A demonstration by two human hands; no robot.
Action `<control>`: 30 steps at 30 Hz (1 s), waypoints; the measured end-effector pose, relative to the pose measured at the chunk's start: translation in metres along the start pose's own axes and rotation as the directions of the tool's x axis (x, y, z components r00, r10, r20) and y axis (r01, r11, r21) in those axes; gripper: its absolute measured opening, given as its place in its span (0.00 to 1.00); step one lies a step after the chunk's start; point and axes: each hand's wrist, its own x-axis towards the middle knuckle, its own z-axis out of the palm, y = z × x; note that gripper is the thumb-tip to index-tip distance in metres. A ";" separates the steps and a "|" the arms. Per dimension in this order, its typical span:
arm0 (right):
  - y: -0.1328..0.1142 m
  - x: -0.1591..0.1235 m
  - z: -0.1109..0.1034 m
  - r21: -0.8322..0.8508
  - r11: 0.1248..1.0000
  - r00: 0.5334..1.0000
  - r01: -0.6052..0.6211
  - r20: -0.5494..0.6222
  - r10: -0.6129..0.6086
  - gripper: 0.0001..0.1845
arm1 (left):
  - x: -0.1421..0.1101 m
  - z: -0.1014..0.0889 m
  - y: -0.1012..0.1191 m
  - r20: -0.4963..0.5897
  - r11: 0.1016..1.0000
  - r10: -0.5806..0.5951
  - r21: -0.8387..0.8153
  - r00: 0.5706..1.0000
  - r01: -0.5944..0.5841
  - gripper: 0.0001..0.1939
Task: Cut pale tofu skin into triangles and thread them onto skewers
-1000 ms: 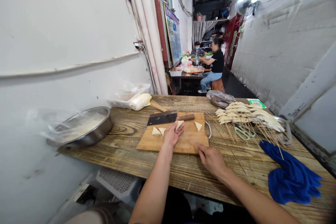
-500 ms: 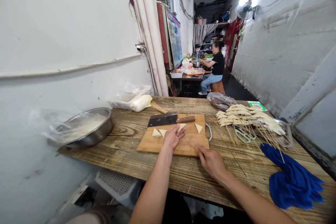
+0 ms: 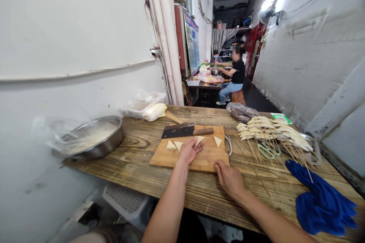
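Head view: right hand (image 3: 230,180) easing back, left hand (image 3: 188,152) holding steady

Right fingers are backing slightly toward lower right, looking pinched together on a thin stick (image 3: 210,158) (faint). Left fingers are clamping a pale triangle (image 3: 200,140) mid-frame, above the chopping board (image 3: 182,159). My read: the piece is being steadied while the stick is moving. Cleaver (image 3: 178,131) is lying just above the left hand in frame, crowding it. Skewered stack (image 3: 256,127), scissors (image 3: 266,151), blue cloth (image 3: 322,205) are crowding frame right.

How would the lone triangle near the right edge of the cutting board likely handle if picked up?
The triangle looks small and thin, so it is probably light. Lying flat on the cutting board, it would likely slide rather than roll. Similar pale pieces sit on skewers, so it may pierce easily.
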 end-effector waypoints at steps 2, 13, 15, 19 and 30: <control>0.000 0.000 0.002 -0.010 1.000 1.000 0.008 -0.011 -0.009 0.15 | 0.000 -0.001 0.000 0.004 1.000 0.000 -0.004 1.000 0.000 0.01; -0.001 0.000 0.005 -0.041 0.999 1.000 0.001 -0.024 -0.002 0.14 | -0.003 0.001 -0.001 0.048 1.000 0.001 0.002 0.999 -0.001 0.03; -0.002 0.000 0.006 -0.048 0.999 1.000 -0.001 -0.025 0.000 0.14 | -0.004 0.001 -0.001 0.055 1.000 -0.001 0.006 0.998 0.001 0.03; -0.002 0.000 0.007 -0.067 0.998 1.000 -0.007 -0.019 0.006 0.14 | -0.006 0.002 0.000 0.066 1.000 -0.005 0.005 0.998 0.005 0.03; -0.005 0.001 0.005 -0.089 0.996 1.000 -0.018 -0.002 0.018 0.12 | -0.008 0.004 -0.002 0.081 1.000 0.014 0.012 0.997 -0.015 0.03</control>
